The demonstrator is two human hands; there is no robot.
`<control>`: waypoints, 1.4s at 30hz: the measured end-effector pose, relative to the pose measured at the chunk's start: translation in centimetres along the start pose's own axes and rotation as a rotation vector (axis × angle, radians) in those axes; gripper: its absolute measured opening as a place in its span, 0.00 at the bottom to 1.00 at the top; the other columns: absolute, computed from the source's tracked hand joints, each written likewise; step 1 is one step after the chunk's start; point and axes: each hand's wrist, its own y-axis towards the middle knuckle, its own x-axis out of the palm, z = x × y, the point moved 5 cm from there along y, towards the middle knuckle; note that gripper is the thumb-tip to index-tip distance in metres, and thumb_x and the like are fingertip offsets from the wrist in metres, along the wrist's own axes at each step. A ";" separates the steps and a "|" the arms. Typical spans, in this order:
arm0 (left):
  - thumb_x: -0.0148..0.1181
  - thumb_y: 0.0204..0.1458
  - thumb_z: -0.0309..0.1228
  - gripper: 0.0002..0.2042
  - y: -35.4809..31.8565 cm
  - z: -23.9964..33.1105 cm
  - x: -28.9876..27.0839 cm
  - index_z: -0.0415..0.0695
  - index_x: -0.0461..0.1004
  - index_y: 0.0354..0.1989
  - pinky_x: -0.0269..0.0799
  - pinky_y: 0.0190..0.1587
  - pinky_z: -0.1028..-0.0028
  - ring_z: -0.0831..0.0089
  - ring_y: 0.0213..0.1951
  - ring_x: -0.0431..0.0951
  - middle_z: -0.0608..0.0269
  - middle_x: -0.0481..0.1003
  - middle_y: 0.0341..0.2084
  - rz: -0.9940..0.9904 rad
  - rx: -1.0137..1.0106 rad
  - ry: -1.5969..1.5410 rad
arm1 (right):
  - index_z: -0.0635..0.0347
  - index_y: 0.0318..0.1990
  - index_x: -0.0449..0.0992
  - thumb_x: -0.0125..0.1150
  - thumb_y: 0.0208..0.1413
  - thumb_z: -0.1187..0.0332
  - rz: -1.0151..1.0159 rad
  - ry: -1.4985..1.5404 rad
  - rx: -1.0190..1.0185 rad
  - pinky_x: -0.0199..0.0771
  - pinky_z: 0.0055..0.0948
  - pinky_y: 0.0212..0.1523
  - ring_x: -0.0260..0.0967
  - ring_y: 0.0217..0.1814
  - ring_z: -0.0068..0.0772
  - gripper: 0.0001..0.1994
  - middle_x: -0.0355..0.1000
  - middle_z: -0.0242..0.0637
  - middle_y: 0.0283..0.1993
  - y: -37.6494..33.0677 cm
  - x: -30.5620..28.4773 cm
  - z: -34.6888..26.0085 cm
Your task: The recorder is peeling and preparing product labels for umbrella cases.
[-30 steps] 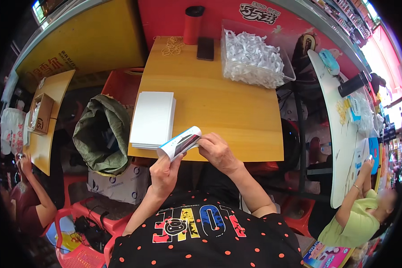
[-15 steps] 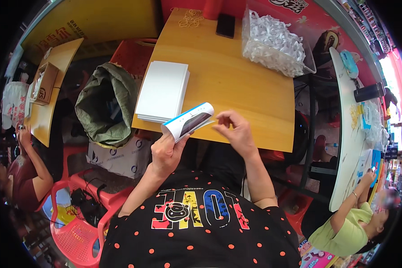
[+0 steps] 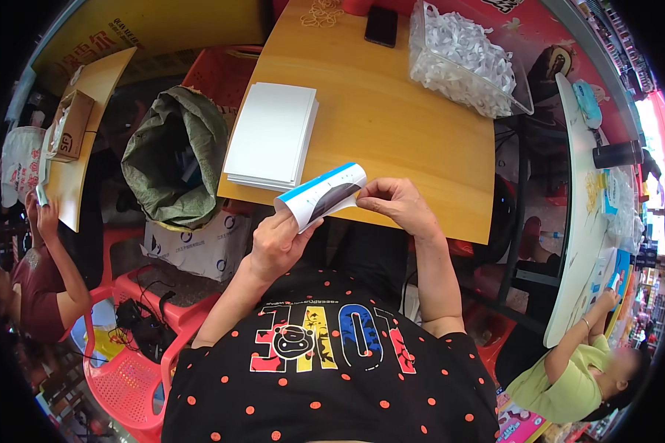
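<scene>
A curled printed sheet, white with a blue edge strip and a dark picture, is held above the table's near edge. My left hand grips its lower left end, with the fingers partly hidden behind the paper. At the sheet's right edge, my right hand pinches with thumb and fingertips. Just beyond my left hand lies a thick stack of white paper on the yellow wooden table.
A clear bin of white strips, a dark phone and tan rubber bands occupy the table's far side. Left of the table stands an open green sack, near a red plastic chair. People sit at side tables.
My right hand has moved in from just right of the sheet and now pinches its right edge. The sheet has shifted slightly right.
</scene>
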 end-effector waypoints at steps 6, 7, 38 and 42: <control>0.65 0.44 0.21 0.11 -0.1 -0.2 0.1 0.34 0.76 0.37 0.74 0.28 0.70 0.58 0.27 0.79 0.51 0.77 0.27 -0.030 -0.007 -0.002 | 0.69 0.35 0.77 0.60 0.54 0.68 0.004 -0.073 0.033 0.69 0.21 0.36 0.68 0.33 0.18 0.10 0.74 0.31 0.30 0.2 0.4 0.2; 0.65 0.45 0.21 0.10 -0.1 -0.2 0.1 0.34 0.76 0.37 0.74 0.29 0.71 0.58 0.27 0.79 0.50 0.77 0.27 -0.037 -0.022 -0.007 | 0.69 0.34 0.76 0.60 0.54 0.68 0.012 -0.080 0.045 0.68 0.21 0.35 0.66 0.32 0.17 0.10 0.73 0.30 0.29 0.2 0.5 0.1; 0.51 0.59 0.28 0.13 -0.4 -2.3 0.8 0.27 0.72 0.42 0.79 0.39 0.70 0.63 0.34 0.81 0.46 0.77 0.34 0.135 -0.789 -1.079 | 0.66 0.32 0.77 0.60 0.51 0.68 0.961 -0.453 -0.496 0.67 0.23 0.33 0.69 0.29 0.25 0.08 0.74 0.31 0.27 8.1 -20.0 -14.9; 0.52 0.58 0.31 0.13 -0.8 -3.4 0.0 0.29 0.73 0.41 0.80 0.34 0.72 0.63 0.31 0.82 0.46 0.78 0.33 0.236 -0.882 -1.164 | 0.62 0.39 0.78 0.56 0.53 0.70 1.060 -1.133 -0.357 0.70 0.39 0.46 0.73 0.43 0.48 0.09 0.76 0.47 0.40 10.6 -21.7 -12.9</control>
